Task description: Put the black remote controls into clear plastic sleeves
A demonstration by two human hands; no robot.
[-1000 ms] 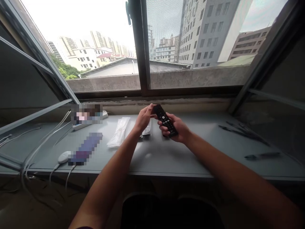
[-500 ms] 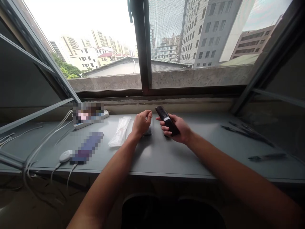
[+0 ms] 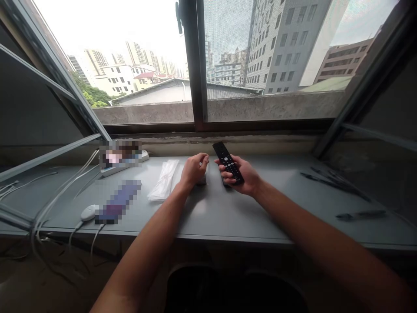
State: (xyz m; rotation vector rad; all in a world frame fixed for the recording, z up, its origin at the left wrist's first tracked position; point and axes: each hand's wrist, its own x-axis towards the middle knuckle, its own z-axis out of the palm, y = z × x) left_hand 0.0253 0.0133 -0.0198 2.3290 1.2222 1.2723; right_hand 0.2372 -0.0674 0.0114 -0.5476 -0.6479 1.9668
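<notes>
A black remote control (image 3: pixel 227 157) lies in my right hand (image 3: pixel 244 174), its button face turned up toward me and its far end pointing up and left. My right fingers wrap around its lower half. Another dark object (image 3: pixel 226 184) rests on the table beneath that hand, mostly hidden. To the left, my left hand (image 3: pixel 194 169) is closed with curled fingers, thumb against them, and nothing shows in it. Partly covered by that hand is a dark item (image 3: pixel 202 179) on the table. Clear plastic bags (image 3: pixel 163 180) lie left of my left hand.
A grey table (image 3: pixel 228 217) runs below the window. At left are a white power strip (image 3: pixel 145 155), a blurred-out phone-like object (image 3: pixel 120 202), a round white charger (image 3: pixel 89 213) and loose cables (image 3: pixel 48 208). Several dark, slim items (image 3: pixel 335 182) lie at right. Metal frame bars (image 3: pixel 55 154) stand at the sides.
The remote control has been turned over in my right hand: its back with a white label showed before, and its buttons show now. My left hand has barely moved.
</notes>
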